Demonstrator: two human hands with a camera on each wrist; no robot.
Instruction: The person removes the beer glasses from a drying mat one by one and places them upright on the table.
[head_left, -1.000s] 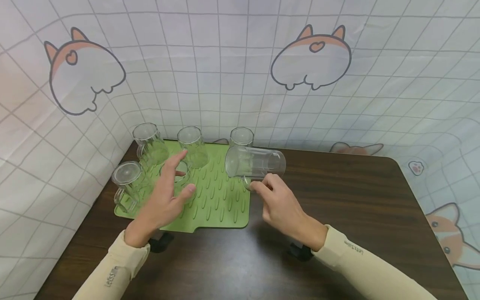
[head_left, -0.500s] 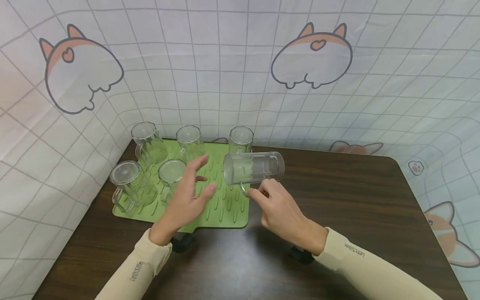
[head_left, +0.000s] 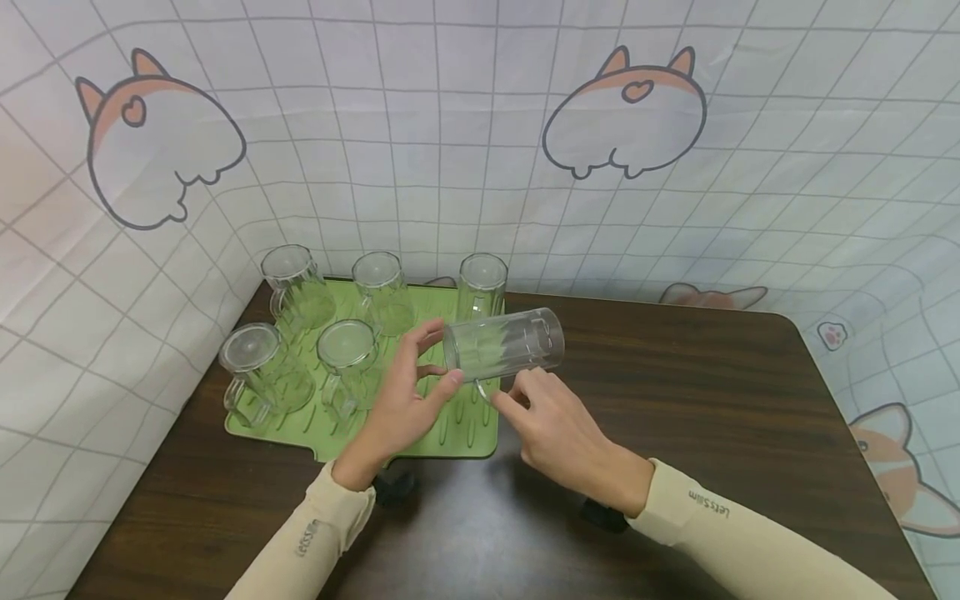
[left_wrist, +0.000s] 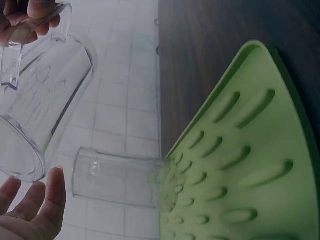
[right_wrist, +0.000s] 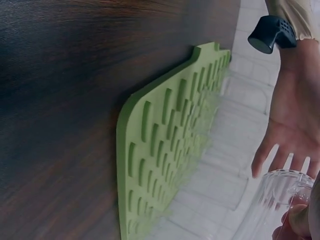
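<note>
A clear glass mug [head_left: 504, 343] is held sideways in the air over the right edge of a green drying mat [head_left: 457, 437]. My right hand [head_left: 562, 429] grips it by the handle. Around the mug's left end my left hand [head_left: 401, 408] spreads its thumb and fingers. In the left wrist view, those fingertips [left_wrist: 56, 192] are right at that end of the mug; whether they touch it I cannot tell. Similar mugs stand on the mat: three along the back, with one [head_left: 482, 287] at the back right, and two in front, including one [head_left: 348, 346] left of my left hand.
The mat lies at the left of a dark wooden table [head_left: 675, 417]. A white grid-patterned cloth [head_left: 480, 125] with printed dogs rises behind the table and at both sides. The front left mug [head_left: 258, 367] stands near the mat's left edge.
My left hand has moved right from over the front mugs to the held mug's end. The held mug has come slightly nearer and tilted, its left end lower.
</note>
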